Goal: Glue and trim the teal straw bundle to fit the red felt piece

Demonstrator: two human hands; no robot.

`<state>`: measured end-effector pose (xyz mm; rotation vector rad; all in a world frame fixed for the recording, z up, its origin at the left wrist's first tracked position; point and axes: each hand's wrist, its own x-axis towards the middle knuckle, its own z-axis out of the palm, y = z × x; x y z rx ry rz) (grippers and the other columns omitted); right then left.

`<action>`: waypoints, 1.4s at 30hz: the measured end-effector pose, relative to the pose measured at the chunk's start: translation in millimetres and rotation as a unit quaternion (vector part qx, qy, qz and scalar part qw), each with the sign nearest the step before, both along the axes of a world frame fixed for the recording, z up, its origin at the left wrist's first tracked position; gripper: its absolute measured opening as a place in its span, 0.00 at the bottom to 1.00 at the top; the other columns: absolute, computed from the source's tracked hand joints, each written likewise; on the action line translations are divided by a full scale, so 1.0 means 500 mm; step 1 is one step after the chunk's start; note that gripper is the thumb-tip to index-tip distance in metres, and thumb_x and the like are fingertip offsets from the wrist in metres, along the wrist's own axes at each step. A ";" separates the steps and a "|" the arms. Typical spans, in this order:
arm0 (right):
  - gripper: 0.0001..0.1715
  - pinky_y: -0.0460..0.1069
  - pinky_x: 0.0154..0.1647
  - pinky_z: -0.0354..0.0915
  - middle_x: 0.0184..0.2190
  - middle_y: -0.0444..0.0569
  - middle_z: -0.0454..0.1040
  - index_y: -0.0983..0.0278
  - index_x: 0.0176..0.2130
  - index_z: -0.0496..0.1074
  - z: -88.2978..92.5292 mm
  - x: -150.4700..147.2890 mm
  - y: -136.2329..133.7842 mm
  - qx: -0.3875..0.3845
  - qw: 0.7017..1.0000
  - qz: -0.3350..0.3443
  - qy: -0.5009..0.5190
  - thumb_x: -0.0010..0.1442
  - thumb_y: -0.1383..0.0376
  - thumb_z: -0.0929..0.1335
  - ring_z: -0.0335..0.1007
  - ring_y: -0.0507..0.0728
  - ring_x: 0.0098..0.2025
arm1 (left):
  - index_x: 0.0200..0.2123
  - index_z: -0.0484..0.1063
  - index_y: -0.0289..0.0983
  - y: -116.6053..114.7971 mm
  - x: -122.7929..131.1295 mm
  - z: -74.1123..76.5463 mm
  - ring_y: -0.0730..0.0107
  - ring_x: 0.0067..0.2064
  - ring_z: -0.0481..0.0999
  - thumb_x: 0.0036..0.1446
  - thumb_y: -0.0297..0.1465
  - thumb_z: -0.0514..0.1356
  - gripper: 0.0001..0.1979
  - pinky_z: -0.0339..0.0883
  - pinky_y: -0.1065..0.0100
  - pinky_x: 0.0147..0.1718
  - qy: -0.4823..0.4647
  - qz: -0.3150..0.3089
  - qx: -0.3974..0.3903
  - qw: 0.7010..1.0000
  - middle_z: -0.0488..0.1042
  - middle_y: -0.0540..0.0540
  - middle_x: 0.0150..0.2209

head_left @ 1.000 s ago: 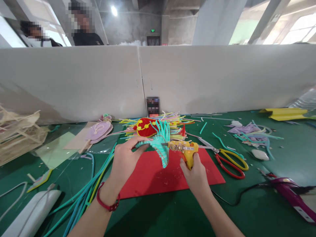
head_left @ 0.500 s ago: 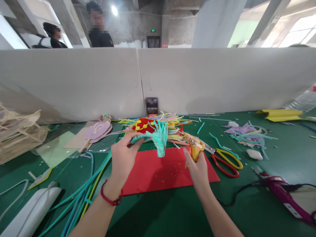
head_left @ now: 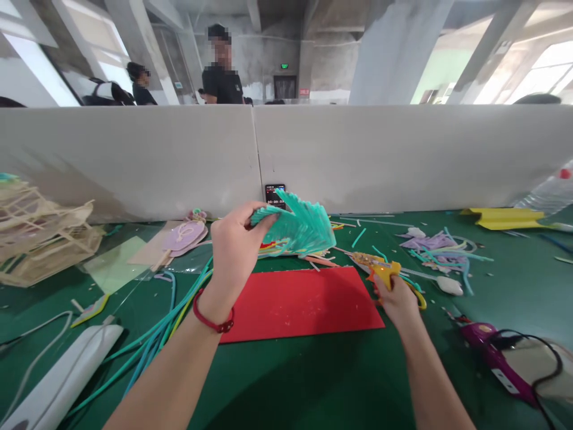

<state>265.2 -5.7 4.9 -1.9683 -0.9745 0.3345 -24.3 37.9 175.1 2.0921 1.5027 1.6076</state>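
Note:
Pinched between the thumb and fingers of my left hand (head_left: 239, 245) is a teal fan-shaped piece (head_left: 308, 224), made of many fuzzy strands like pipe cleaners. It is held up over the far side of a red sheet (head_left: 299, 304). My right hand (head_left: 398, 298) is wrapped round a yellow hot glue gun (head_left: 385, 272), its crusted nozzle end pointing left. Partly hidden behind that hand are scissors, of which a yellow handle (head_left: 421, 297) shows. Coloured strands (head_left: 320, 261) lie beneath the teal piece, which hides most of them.
Long teal and blue strands (head_left: 152, 334) run beside my left forearm. Further left are a white power strip (head_left: 71, 370) and a wooden stick frame (head_left: 49, 239). Right are purple scraps (head_left: 436, 248) and a purple corded tool (head_left: 492, 358). A phone (head_left: 274, 192) leans on the white partition (head_left: 179, 155).
The teal piece has turned so its broad side faces me, and it now covers the red and yellow item behind. My right hand has moved right with the glue gun, over the scissors.

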 end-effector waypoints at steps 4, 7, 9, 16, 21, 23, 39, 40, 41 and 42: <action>0.14 0.53 0.27 0.62 0.11 0.43 0.58 0.59 0.14 0.59 0.014 0.053 -0.016 -0.097 0.995 -0.004 -0.031 0.44 0.62 0.67 0.67 0.61 0.23 | 0.32 0.77 0.39 -0.006 0.022 0.001 0.78 0.21 0.62 0.53 0.31 0.63 0.04 0.57 0.75 0.23 0.011 -0.024 -0.002 1.000 0.71 0.55 0.21; 0.14 0.53 0.33 0.63 0.17 0.50 0.66 0.60 0.16 0.65 0.039 0.045 -0.036 -0.107 0.993 -0.006 -0.055 0.48 0.59 0.65 0.69 0.63 0.32 | 0.32 0.76 0.38 -0.013 0.043 0.005 0.79 0.21 0.61 0.54 0.30 0.62 0.03 0.57 0.75 0.23 0.018 -0.052 -0.002 0.998 0.70 0.55 0.21; 0.18 0.52 0.33 0.64 0.23 0.53 0.72 0.62 0.22 0.70 0.059 0.014 -0.048 -0.095 0.995 -0.006 -0.010 0.52 0.52 0.63 0.70 0.62 0.33 | 0.31 0.76 0.38 -0.019 0.054 0.010 0.80 0.20 0.59 0.53 0.29 0.63 0.02 0.56 0.76 0.22 0.021 -0.057 0.006 0.998 0.69 0.56 0.20; 0.35 0.47 0.37 0.70 0.42 0.56 0.78 0.67 0.41 0.76 0.112 -0.142 -0.043 -0.033 0.731 0.257 0.631 0.61 0.44 0.55 0.76 0.57 0.43 | 0.31 0.77 0.39 -0.048 0.041 0.006 0.79 0.22 0.65 0.53 0.28 0.64 0.02 0.60 0.76 0.24 0.005 -0.117 0.004 0.993 0.74 0.55 0.24; 0.23 0.51 0.45 0.72 0.41 0.50 0.80 0.64 0.43 0.76 0.110 -0.168 -0.016 0.068 0.683 0.246 0.685 0.61 0.51 0.62 0.75 0.58 0.46 | 0.34 0.76 0.39 -0.071 -0.017 -0.058 0.70 0.38 0.78 0.55 0.26 0.62 0.04 0.71 0.73 0.37 -0.030 -0.339 -0.091 0.936 0.80 0.51 0.34; 0.13 0.50 0.41 0.74 0.36 0.48 0.81 0.64 0.41 0.76 0.098 -0.171 -0.010 0.069 0.699 0.207 0.681 0.57 0.62 0.67 0.78 0.58 0.41 | 0.35 0.76 0.39 -0.072 -0.047 -0.094 0.69 0.40 0.79 0.55 0.24 0.61 0.06 0.72 0.72 0.40 -0.043 -0.343 -0.122 0.930 0.80 0.50 0.36; 0.22 0.48 0.34 0.75 0.37 0.47 0.81 0.63 0.39 0.74 0.016 -0.226 -0.008 0.085 0.758 0.205 0.614 0.42 0.63 0.78 0.78 0.57 0.36 | 0.39 0.75 0.38 -0.021 -0.143 -0.265 0.65 0.43 0.78 0.55 0.21 0.52 0.14 0.71 0.63 0.47 0.095 -0.157 -0.125 0.975 0.79 0.47 0.42; 0.23 0.49 0.35 0.75 0.37 0.47 0.80 0.63 0.39 0.74 0.012 -0.229 -0.009 0.078 0.767 0.206 0.603 0.42 0.62 0.78 0.78 0.57 0.37 | 0.38 0.75 0.38 -0.014 -0.146 -0.273 0.65 0.43 0.78 0.54 0.21 0.52 0.14 0.71 0.63 0.47 0.089 -0.146 -0.139 0.975 0.79 0.48 0.41; 0.24 0.50 0.35 0.74 0.37 0.47 0.80 0.63 0.39 0.73 0.008 -0.232 -0.010 0.070 0.775 0.205 0.593 0.41 0.61 0.78 0.78 0.58 0.37 | 0.37 0.75 0.38 -0.009 -0.149 -0.281 0.65 0.42 0.78 0.53 0.21 0.52 0.14 0.71 0.63 0.47 0.086 -0.145 -0.152 0.974 0.79 0.48 0.41; 0.25 0.51 0.36 0.74 0.37 0.48 0.80 0.63 0.40 0.73 0.005 -0.233 -0.011 0.059 0.782 0.203 0.585 0.41 0.61 0.78 0.78 0.58 0.37 | 0.37 0.75 0.38 -0.004 -0.151 -0.289 0.65 0.43 0.78 0.53 0.20 0.52 0.15 0.70 0.63 0.47 0.084 -0.151 -0.162 0.971 0.79 0.48 0.41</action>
